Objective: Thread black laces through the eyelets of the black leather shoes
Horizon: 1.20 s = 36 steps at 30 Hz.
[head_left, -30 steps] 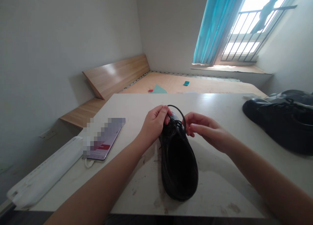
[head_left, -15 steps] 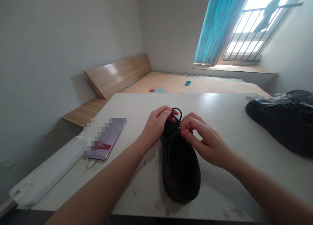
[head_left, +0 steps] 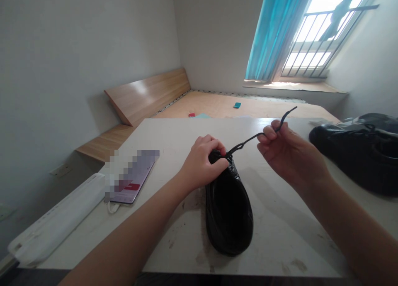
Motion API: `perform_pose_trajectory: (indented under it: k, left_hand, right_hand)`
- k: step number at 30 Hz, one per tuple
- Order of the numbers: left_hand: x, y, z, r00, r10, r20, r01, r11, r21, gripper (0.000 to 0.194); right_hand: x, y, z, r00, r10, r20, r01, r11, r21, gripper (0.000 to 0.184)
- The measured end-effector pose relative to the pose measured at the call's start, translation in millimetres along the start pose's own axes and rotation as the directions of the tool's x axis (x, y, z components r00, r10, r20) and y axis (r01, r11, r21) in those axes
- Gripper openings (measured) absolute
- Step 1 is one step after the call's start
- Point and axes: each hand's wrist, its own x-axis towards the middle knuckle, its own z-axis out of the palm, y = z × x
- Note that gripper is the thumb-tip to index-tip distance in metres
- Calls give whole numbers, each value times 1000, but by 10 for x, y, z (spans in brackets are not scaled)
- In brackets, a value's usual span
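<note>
White tabletop bears a black shoe near its middle, heel toward the wearer. Left hand rests over its laced front, thumb and fingers either side, whether gripping cannot tell; right hand, raised beyond, pinches a black lace stretched up from the shoe, tip protruding.

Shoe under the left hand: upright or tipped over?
Upright: the black shoe sits sole-down on the table, foot opening facing up, left hand at its laces.
</note>
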Motion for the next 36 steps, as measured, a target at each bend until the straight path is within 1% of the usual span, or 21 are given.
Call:
perform_pose_trajectory:
  k: [1, 3, 5, 8, 10, 11, 12, 13, 15, 16, 17, 18, 19, 21, 23, 25, 26, 28, 30, 33, 36]
  left_hand:
    - [5, -7, 10, 1000, -15, -14, 15, 1000, 1, 1]
    - [18, -24, 34, 999, -29, -33, 29, 1000, -7, 6]
    - [33, -39, 53, 998, -57, -39, 55, 996, -66, 10]
    - [56, -36, 47, 984, -175, -41, 155, 943, -295, 14]
    - [64, -12, 14, 972, -216, -91, 157, 888, -432, 17]
    - [63, 5, -7, 971, -207, -123, 126, 872, -473, 19]
    - [58, 22, -31, 973, -181, -143, 86, 860, -503, 20]
    - [48, 39, -53, 981, -138, -134, 45, 844, -534, 22]
    - [21, 66, -91, 999, -23, -32, -1, 792, -610, 29]
    - [7, 74, -105, 999, 34, 34, -4, 765, -644, 35]
    - [-5, 79, -115, 993, 79, 89, 0, 743, -669, 42]
    - [-14, 81, -122, 987, 106, 121, 5, 731, -682, 46]
    - [-18, 80, -127, 985, 113, 133, 6, 740, -673, 48]
    - [-15, 74, -138, 992, 91, 91, -23, 820, -572, 43]
    - [-3, 67, -152, 995, 96, 15, -84, 929, -362, 28]
    - [4, 62, -165, 991, 132, 19, -129, 983, -133, 9]
    - [5, 62, -167, 988, 145, 61, -142, 988, -53, 6]
    - [-2, 65, -159, 972, 142, 185, -152, 988, 40, 21]
    - [-13, 75, -135, 956, 123, 268, -148, 986, 75, 27]
    - [-28, 105, -101, 957, 102, 272, -140, 982, 125, 24]
    - [-32, 142, -109, 970, 107, 219, -154, 965, 212, 19]
  right_hand:
    - [-5, 1, 5, 1000, -12, 10, 12, 1000, -27, 13]
    - [-17, 10, 13, 999, -32, 24, 34, 996, -87, 13]
    - [-26, 29, 9, 998, -39, 45, 45, 990, -134, 11]
    - [-39, 86, -18, 994, -45, 97, 67, 970, -234, 5]
    - [-59, 133, -35, 986, -83, 142, 131, 917, -377, 6]
    - [-75, 157, -37, 978, -106, 179, 179, 866, -467, 7]
    - [-96, 178, -35, 964, -128, 235, 241, 796, -556, 8]
    - [-120, 199, -26, 941, -139, 308, 312, 707, -635, 10]
    - [-173, 240, 1, 881, -104, 461, 446, 505, -739, 20]
    - [-198, 263, 16, 853, -71, 518, 497, 415, -762, 26]
    - [-219, 287, 31, 833, -45, 552, 531, 346, -773, 33]
    - [-235, 312, 42, 823, -28, 567, 548, 302, -780, 38]
    - [-245, 337, 52, 824, -20, 566, 549, 280, -788, 40]
    - [-247, 377, 65, 839, -28, 543, 530, 272, -804, 36]
    - [-237, 394, 76, 853, -30, 522, 508, 280, -815, 30]
    - [-230, 390, 92, 861, -41, 508, 495, 303, -814, 26]
    - [-231, 384, 101, 867, -49, 497, 484, 324, -813, 24]
    - [-242, 372, 119, 890, -68, 451, 443, 367, -818, 21]
    - [-262, 365, 136, 912, -80, 402, 399, 406, -822, 20]
    - [-285, 362, 155, 923, -84, 375, 374, 423, -826, 24]
    - [-287, 361, 176, 919, -103, 380, 390, 380, -839, 23]
